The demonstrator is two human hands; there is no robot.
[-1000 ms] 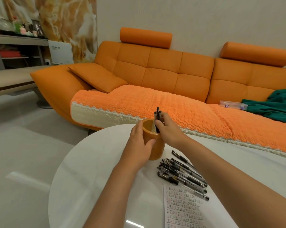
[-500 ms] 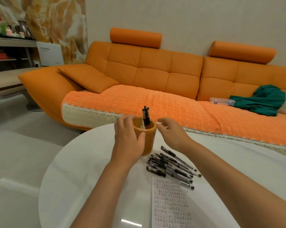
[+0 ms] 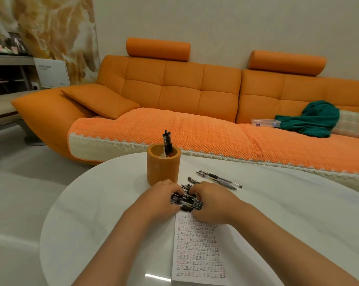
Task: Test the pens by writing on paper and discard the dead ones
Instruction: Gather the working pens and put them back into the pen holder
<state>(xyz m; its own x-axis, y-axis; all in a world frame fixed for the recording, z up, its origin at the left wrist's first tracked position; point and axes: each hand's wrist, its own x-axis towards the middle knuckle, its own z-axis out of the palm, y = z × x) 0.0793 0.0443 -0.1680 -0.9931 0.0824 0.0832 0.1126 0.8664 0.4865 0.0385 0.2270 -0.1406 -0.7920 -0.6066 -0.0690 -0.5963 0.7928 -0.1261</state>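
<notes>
A: Entry, left to right. Orange pen holder (image 3: 163,167) stands near the far edge of the round white table (image 3: 104,203), a few pens (image 3: 167,141) upright in it. A second ago the left hand (image 3: 162,201) gripped that holder and the right hand (image 3: 212,201) was at its pens; both have since left it.

B: Where are they now?

A: Both lowered together onto the loose bundle of pens (image 3: 186,200) just past the top edge of the paper (image 3: 197,244). Fingers curl round the bundle from either side; clamped or merely gathering, cannot tell.

B: Anything to the right?

A: Two pens (image 3: 219,179) lie apart from the bundle, toward the right of the table.

B: Meaning?

A: Judgement: the step has shifted from the holder to collecting the lying pens. The paper is densely marked, so testing looks far along.
</notes>
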